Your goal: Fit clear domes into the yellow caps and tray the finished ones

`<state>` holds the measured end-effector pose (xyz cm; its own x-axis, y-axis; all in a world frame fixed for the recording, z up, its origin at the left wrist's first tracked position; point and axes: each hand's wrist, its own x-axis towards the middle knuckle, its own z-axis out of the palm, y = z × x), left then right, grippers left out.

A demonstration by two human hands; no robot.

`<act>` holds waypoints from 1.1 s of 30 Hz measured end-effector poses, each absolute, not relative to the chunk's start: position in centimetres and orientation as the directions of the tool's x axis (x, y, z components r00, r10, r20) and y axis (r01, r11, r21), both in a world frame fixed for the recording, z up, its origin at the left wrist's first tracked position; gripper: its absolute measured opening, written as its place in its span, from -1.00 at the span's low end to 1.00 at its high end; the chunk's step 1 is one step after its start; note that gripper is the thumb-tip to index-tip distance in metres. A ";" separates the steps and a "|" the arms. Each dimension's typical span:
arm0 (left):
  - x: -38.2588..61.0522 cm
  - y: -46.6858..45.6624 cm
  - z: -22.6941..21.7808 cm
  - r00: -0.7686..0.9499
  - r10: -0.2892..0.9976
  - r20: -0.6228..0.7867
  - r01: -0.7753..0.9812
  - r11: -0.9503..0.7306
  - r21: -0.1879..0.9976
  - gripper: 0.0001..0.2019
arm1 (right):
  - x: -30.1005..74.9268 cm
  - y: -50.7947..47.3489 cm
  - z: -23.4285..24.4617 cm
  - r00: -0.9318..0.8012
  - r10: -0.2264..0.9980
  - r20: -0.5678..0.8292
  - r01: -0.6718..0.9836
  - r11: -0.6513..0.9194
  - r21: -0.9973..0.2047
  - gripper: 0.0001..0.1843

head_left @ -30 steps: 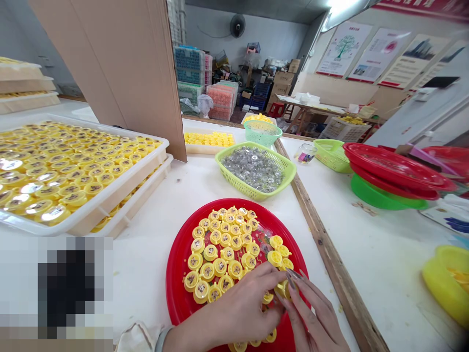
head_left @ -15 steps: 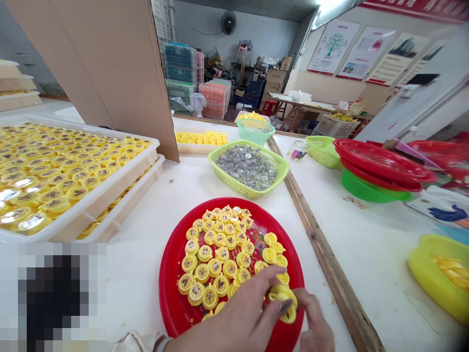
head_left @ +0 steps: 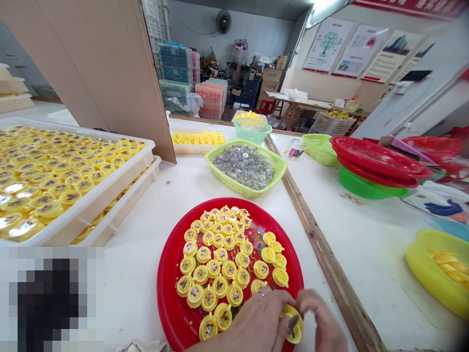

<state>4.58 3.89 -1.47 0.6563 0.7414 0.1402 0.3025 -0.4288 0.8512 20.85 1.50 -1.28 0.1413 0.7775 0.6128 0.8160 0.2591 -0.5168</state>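
Fingers of the left hand (head_left: 252,320) pinch a yellow toy cup (head_left: 299,330) over the red tray's (head_left: 169,266) near-right rim; the right hand (head_left: 324,320), blurred, is beside it, its grip impossible to tell. Since half a second ago the left hand has drawn nearer, uncovering more printed cups (head_left: 220,285). The frame cuts off the tray's near edge. Far beyond the tray, lettering on posters (head_left: 326,45) is illegible.

This was a small-parts workshop: round yellow plastic pieces (head_left: 70,196) filled stacked white plastic trays (head_left: 110,195) on a broad white worktop (head_left: 137,230), a lime-green slotted plastic basket (head_left: 229,182) held small clear plastic parts (head_left: 244,166), and stacked orange plastic crates (head_left: 208,101) and brown cardboard boxes (head_left: 271,75) stood before the pale-blue far wall (head_left: 194,39).
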 end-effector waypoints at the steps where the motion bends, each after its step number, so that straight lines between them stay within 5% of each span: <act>1: 4.8 4.1 -1.2 0.686 0.713 0.144 0.355 -0.501 0.789 -0.77 | 21.8 2.7 -0.6 0.110 0.819 0.564 0.802 0.263 -0.537 -0.64; 3: 5.3 4.3 -1.3 0.751 0.643 0.149 0.426 -0.644 0.636 -0.82 | 23.1 5.5 0.4 0.029 0.869 0.494 0.835 0.251 -0.489 -0.79; 5: 5.8 4.5 -1.8 0.780 0.611 0.136 0.473 -0.718 0.510 -0.80 | 23.2 8.6 0.7 -0.159 0.886 0.435 0.889 0.320 -0.327 -0.67; 8: 6.3 4.8 -2.9 0.754 0.647 0.111 0.552 -0.717 0.426 -0.81 | 22.0 12.2 0.1 -0.396 0.873 0.286 0.892 0.439 -0.105 -0.57; 11: 6.4 5.0 -3.8 0.740 0.666 0.097 0.589 -0.710 0.386 -0.81 | 20.9 13.5 -1.0 -0.459 0.867 0.195 0.887 0.461 0.034 -0.51; 19: 4.8 4.6 -2.0 0.707 0.693 0.144 0.597 -0.693 0.404 -0.77 | 20.8 13.2 -2.9 -0.460 0.854 0.243 0.887 0.455 0.080 -0.69; 27: 2.9 6.6 1.6 0.634 0.758 0.151 0.673 -0.638 0.375 -0.77 | 20.9 13.2 -2.6 -0.470 0.845 0.254 0.883 0.453 0.126 -0.49; 33: 3.1 7.5 -0.1 0.742 0.664 0.091 0.623 -0.734 0.272 -0.58 | 20.6 14.4 -2.7 -0.604 0.785 0.138 0.795 0.579 0.182 -0.49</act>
<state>3.06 7.54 -0.12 0.7424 0.6638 0.0907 0.6228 -0.7337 0.2717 20.60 14.39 -2.73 -0.6036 0.7852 0.1384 0.7948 0.5790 0.1817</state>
